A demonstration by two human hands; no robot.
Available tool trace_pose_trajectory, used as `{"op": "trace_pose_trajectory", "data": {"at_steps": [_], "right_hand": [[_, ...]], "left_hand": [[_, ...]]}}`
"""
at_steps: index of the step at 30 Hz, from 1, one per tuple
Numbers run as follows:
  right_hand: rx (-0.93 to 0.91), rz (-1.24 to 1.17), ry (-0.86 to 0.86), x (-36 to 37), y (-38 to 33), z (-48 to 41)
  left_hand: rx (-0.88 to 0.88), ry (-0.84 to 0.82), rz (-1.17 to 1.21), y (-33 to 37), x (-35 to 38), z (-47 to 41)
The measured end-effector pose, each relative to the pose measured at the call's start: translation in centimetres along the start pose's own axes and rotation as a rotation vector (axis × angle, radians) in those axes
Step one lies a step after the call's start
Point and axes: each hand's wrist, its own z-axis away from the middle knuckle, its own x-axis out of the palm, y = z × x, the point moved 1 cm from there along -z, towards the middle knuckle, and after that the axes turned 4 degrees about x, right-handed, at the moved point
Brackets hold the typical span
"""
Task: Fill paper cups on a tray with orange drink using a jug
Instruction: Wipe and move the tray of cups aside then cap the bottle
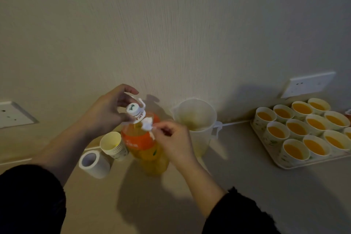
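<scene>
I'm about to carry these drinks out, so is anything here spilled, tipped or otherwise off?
No spill shows. The filled cups stand upright on the tray. Only the stack of empty cups beside the bottle looks tilted, and the jug is almost empty.

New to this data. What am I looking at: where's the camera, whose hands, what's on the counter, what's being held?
There is no robot here, only a person working with bare hands. The single picture comes from a wide-angle camera on their head, looking down.

The left hand grips the top of the orange drink bottle, whose cap is still on. The right hand pinches a white plastic piece at the bottle's neck.

Behind the bottle stands a nearly empty clear jug. On the right, a tray holds filled paper cups. On the left are a stack of empty cups and a white tape roll.
</scene>
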Motion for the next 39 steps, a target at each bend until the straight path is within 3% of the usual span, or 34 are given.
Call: {"op": "trace_pose_trajectory", "data": {"at_steps": [2,4,9,18,24,26,28,32,39], "right_hand": [[0.323,-0.350,-0.002,-1.0,-0.7,-0.3],[0.429,-0.452,0.062,-1.5,-1.1,-0.8],[0.336,-0.155,0.077,0.3,-1.5,-1.5],[-0.082,0.385,-0.143,1.4,-3.3,-1.7],[-0.216,0.433,0.007,1.6,-1.6,-0.9],[-0.163,0.380,0.032,1.3,-0.8,-0.7],[0.036,0.166,0.047,0.5,-0.8,-0.8],[0.377,-0.269,0.186,-1.5,-1.6,-1.5],[0.539,-0.585,0.149,-2.4,-3.3,-1.8]], "left_hand": [[0.017,0.047,-0.066,0.4,0.3,0.6],[0.001,0.115,-0.128,0.9,0.6,1.0],[-0.089,0.240,-0.307,1.9,1.2,1.7],[-0.194,0.335,-0.322,1.3,1.1,1.4],[-0.198,0.335,-0.331,1.4,1.3,1.7],[-0.199,0.335,-0.335,1.7,1.6,1.7],[-0.221,0.336,-0.310,2.2,1.9,1.8],[-0.324,0.300,-0.039,2.2,1.7,1.8],[-0.476,0.300,0.832,0.7,-1.4,1.9]]}}
